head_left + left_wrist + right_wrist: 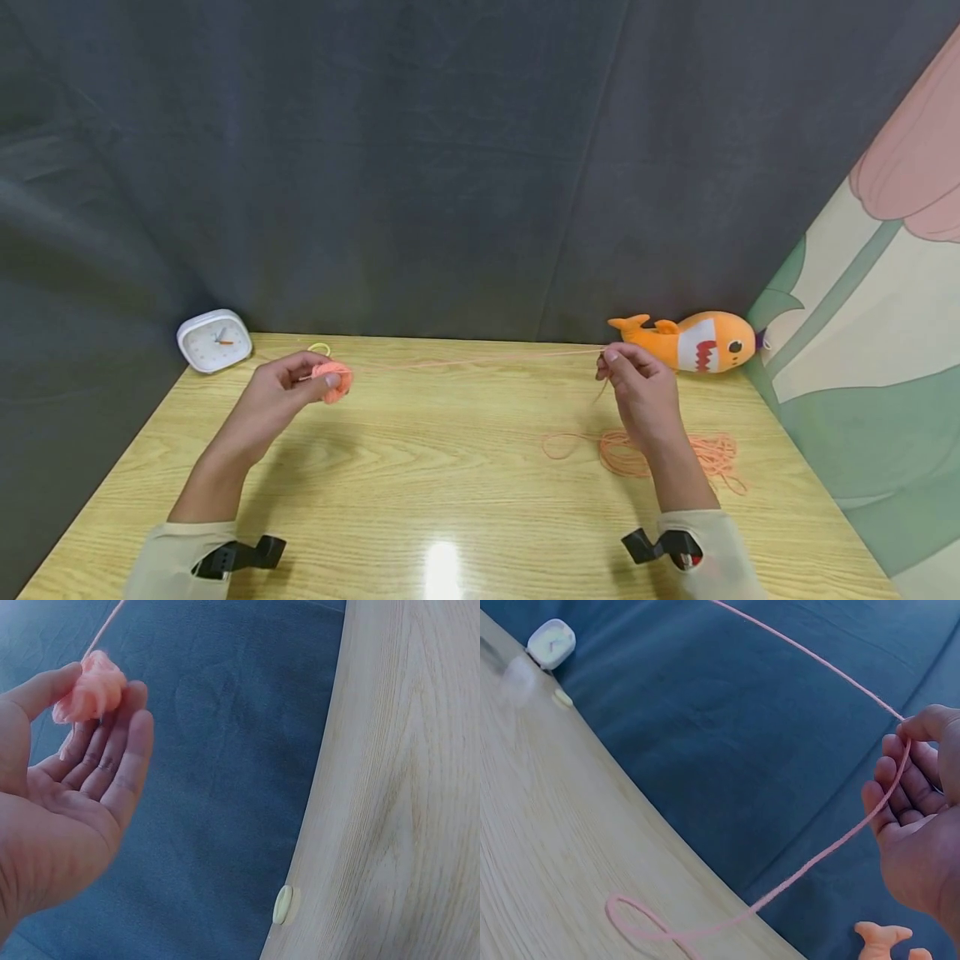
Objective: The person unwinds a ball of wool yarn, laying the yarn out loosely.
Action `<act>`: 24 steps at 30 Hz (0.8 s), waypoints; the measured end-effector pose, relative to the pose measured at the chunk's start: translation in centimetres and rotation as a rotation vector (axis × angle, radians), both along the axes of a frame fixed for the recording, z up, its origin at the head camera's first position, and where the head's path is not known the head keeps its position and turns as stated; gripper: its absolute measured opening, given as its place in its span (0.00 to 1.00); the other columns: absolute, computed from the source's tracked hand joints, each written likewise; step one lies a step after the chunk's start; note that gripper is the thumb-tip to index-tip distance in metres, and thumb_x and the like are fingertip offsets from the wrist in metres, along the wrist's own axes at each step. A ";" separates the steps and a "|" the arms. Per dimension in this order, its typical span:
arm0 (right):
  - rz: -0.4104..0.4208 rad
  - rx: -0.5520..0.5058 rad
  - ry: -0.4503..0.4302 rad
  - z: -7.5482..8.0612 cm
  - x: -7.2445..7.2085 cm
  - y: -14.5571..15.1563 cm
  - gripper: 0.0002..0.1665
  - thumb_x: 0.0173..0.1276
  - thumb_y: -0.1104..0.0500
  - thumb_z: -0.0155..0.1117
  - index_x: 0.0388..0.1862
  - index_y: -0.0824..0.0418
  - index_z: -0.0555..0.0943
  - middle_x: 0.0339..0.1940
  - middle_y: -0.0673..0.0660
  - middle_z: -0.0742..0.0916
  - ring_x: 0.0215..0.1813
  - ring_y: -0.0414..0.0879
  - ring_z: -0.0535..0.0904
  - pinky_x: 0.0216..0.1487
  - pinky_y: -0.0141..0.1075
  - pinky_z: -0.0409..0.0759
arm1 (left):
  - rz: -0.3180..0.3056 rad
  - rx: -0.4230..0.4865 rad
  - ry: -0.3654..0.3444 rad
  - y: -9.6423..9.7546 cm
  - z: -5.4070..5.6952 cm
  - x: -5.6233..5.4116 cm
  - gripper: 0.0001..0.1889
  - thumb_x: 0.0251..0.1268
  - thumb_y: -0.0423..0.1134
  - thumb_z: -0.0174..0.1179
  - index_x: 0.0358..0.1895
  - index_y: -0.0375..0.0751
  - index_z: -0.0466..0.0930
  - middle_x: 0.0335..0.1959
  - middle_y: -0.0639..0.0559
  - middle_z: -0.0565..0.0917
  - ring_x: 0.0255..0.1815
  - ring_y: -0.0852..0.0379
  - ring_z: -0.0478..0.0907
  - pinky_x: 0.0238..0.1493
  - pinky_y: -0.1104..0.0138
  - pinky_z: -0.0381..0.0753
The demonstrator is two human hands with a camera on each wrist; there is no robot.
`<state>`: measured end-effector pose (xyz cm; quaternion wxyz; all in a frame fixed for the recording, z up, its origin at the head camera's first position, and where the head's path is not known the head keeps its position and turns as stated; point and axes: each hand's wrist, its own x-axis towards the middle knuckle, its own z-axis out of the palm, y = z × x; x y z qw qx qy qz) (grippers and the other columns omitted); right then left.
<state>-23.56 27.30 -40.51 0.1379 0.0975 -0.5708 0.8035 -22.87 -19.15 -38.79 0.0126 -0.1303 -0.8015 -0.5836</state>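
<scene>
My left hand (pixel 273 400) pinches a small wound ball of coral-pink yarn (pixel 334 383) between thumb and fingertips, above the table's left side. In the left wrist view the ball (pixel 94 690) sits at the fingertips, a short yarn end trailing over the fingers. From it a strand (pixel 480 360) stretches nearly straight across to my right hand (pixel 647 396), whose thumb and forefinger pinch it. Past that pinch the strand (pixel 817 859) droops to a loop on the table in the right wrist view. A loose heap of the same yarn (pixel 716 454) lies under my right forearm, partly hidden by it.
A white clock (pixel 215 342) stands at the table's back left corner. Behind my left hand lies a pale yellow ring (pixel 320 347) near the back edge. An orange plush shark (pixel 697 342) sits at the back right, close behind my right hand. A dark curtain (pixel 420 167) hangs behind the table (pixel 450 475).
</scene>
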 end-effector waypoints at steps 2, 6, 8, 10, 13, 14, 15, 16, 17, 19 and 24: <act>-0.011 -0.004 -0.013 -0.1 0.1 0.4 0.07 0.77 0.65 0.61 0.40 0.62 0.86 0.34 0.50 0.87 0.39 0.43 0.81 0.46 0.29 0.84 | 0.003 0.011 -0.003 0.0 0.0 0.0 0.16 0.75 0.41 0.63 0.55 0.31 0.81 0.40 0.65 0.88 0.41 0.64 0.83 0.43 0.71 0.84; -0.021 -0.031 -0.007 -0.1 0.1 1.1 0.08 0.77 0.66 0.61 0.40 0.62 0.86 0.34 0.51 0.87 0.38 0.43 0.81 0.44 0.29 0.84 | 0.014 0.006 -0.009 -0.1 0.1 0.0 0.17 0.75 0.41 0.64 0.56 0.31 0.80 0.40 0.67 0.87 0.41 0.66 0.84 0.43 0.71 0.85; -0.025 -0.055 0.006 -0.1 0.1 1.4 0.08 0.77 0.67 0.60 0.39 0.62 0.86 0.33 0.51 0.87 0.37 0.43 0.81 0.43 0.29 0.84 | 0.018 0.001 -0.007 -0.2 0.1 0.0 0.18 0.75 0.42 0.63 0.57 0.31 0.80 0.40 0.67 0.87 0.41 0.66 0.84 0.43 0.71 0.85; -0.031 -0.072 0.019 0.0 0.1 1.8 0.09 0.77 0.67 0.60 0.39 0.63 0.87 0.33 0.52 0.87 0.37 0.43 0.82 0.43 0.29 0.85 | 0.017 0.005 -0.002 -0.2 0.1 0.0 0.18 0.75 0.42 0.63 0.57 0.31 0.80 0.40 0.67 0.88 0.41 0.66 0.85 0.44 0.72 0.86; -0.048 -0.093 0.033 0.1 0.2 2.4 0.10 0.77 0.68 0.59 0.37 0.63 0.86 0.32 0.53 0.87 0.35 0.43 0.82 0.42 0.29 0.85 | 0.007 0.030 0.002 -0.4 0.1 0.0 0.16 0.75 0.41 0.63 0.56 0.33 0.81 0.40 0.66 0.89 0.41 0.66 0.86 0.44 0.72 0.87; -0.053 -0.099 0.036 0.2 0.3 2.6 0.10 0.77 0.68 0.59 0.37 0.64 0.86 0.32 0.53 0.87 0.35 0.43 0.82 0.42 0.29 0.85 | 0.005 0.038 0.002 -0.4 0.1 -0.1 0.15 0.75 0.41 0.63 0.56 0.34 0.81 0.40 0.66 0.89 0.41 0.66 0.87 0.45 0.72 0.87; -0.057 -0.110 0.040 0.3 0.3 2.9 0.10 0.77 0.68 0.59 0.37 0.64 0.86 0.32 0.54 0.87 0.35 0.44 0.82 0.41 0.29 0.85 | 0.003 0.047 0.002 -0.5 0.1 -0.1 0.15 0.75 0.41 0.63 0.55 0.35 0.81 0.40 0.65 0.89 0.41 0.66 0.87 0.45 0.72 0.88; -0.061 -0.121 0.043 0.4 0.3 3.1 0.10 0.77 0.68 0.59 0.37 0.65 0.85 0.32 0.55 0.87 0.34 0.44 0.82 0.41 0.29 0.85 | 0.002 0.053 0.001 -0.6 0.1 -0.1 0.14 0.75 0.41 0.63 0.55 0.35 0.81 0.41 0.65 0.89 0.41 0.66 0.88 0.45 0.72 0.88; -0.065 -0.132 0.046 0.5 0.3 3.4 0.10 0.77 0.68 0.59 0.37 0.65 0.85 0.32 0.55 0.87 0.34 0.44 0.82 0.41 0.29 0.85 | 0.002 0.060 -0.001 -0.6 0.0 -0.1 0.14 0.75 0.41 0.63 0.55 0.36 0.81 0.41 0.65 0.90 0.40 0.65 0.88 0.45 0.72 0.88; -0.075 -0.152 0.043 0.7 0.4 3.9 0.09 0.77 0.68 0.59 0.37 0.66 0.85 0.32 0.56 0.87 0.34 0.44 0.82 0.41 0.29 0.86 | 0.001 0.066 -0.004 -0.7 0.0 -0.1 0.14 0.75 0.41 0.63 0.55 0.36 0.81 0.41 0.64 0.90 0.40 0.65 0.88 0.45 0.71 0.88; -0.095 -0.206 0.053 0.7 0.5 5.1 0.09 0.77 0.69 0.59 0.39 0.69 0.85 0.33 0.57 0.86 0.34 0.45 0.82 0.40 0.29 0.86 | -0.008 0.068 -0.009 -0.6 0.0 -0.1 0.16 0.75 0.41 0.63 0.57 0.34 0.80 0.41 0.64 0.89 0.40 0.65 0.88 0.45 0.70 0.90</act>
